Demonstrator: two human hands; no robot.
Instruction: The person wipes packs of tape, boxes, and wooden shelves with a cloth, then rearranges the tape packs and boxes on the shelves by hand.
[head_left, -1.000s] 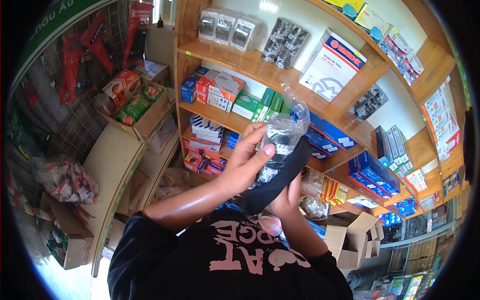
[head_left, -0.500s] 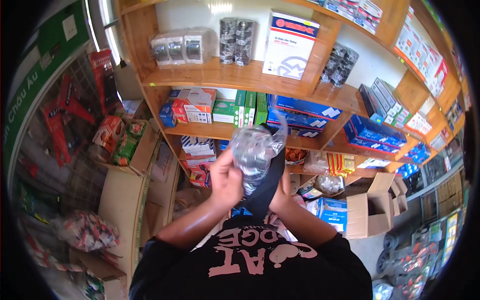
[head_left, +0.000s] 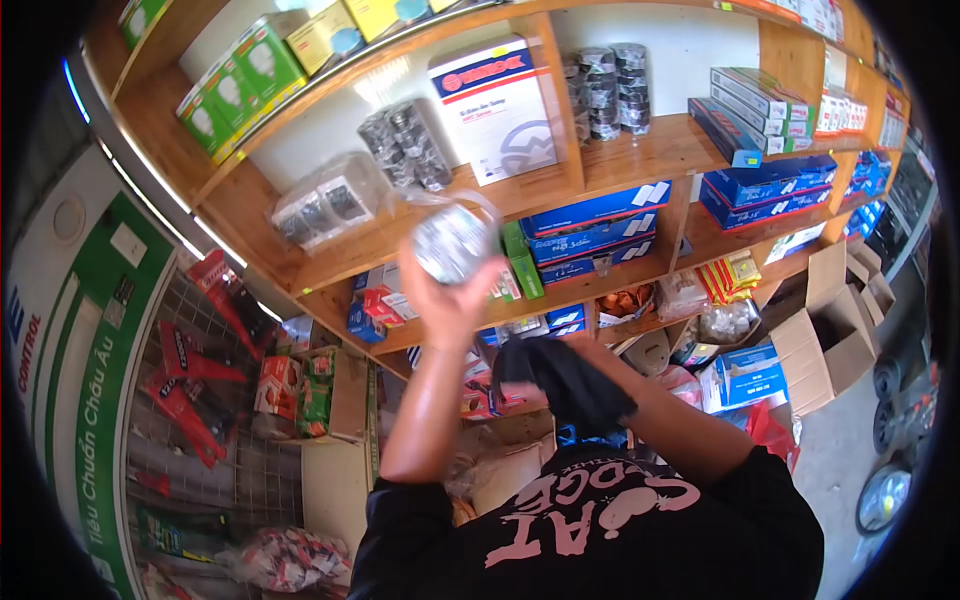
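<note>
My left hand (head_left: 440, 305) is raised in front of the shelves, its fingers closed around a plastic-wrapped stack of tape rolls (head_left: 452, 243). The stack's round silvery end faces me, and loose clear film trails off its top; motion blurs it. Lower down, close to my chest, my right hand (head_left: 592, 352) grips a bunched black cloth (head_left: 565, 385), which hides most of the fingers. Similar wrapped black tape stacks (head_left: 405, 145) stand on the shelf behind my left hand, beside a large white box (head_left: 497, 115).
Wooden shelving (head_left: 590, 165) spans the front, holding blue boxes (head_left: 595, 235) and green bulb boxes (head_left: 245, 80). An open carton (head_left: 825, 330) stands at right. Red-packaged tools (head_left: 195, 385) hang on a wire grid at left, near a carton of packets (head_left: 325, 395).
My left hand has lifted the wrapped stack up and left toward the shelf, away from the cloth. My right hand keeps the cloth low. The view has shifted and tilted.
</note>
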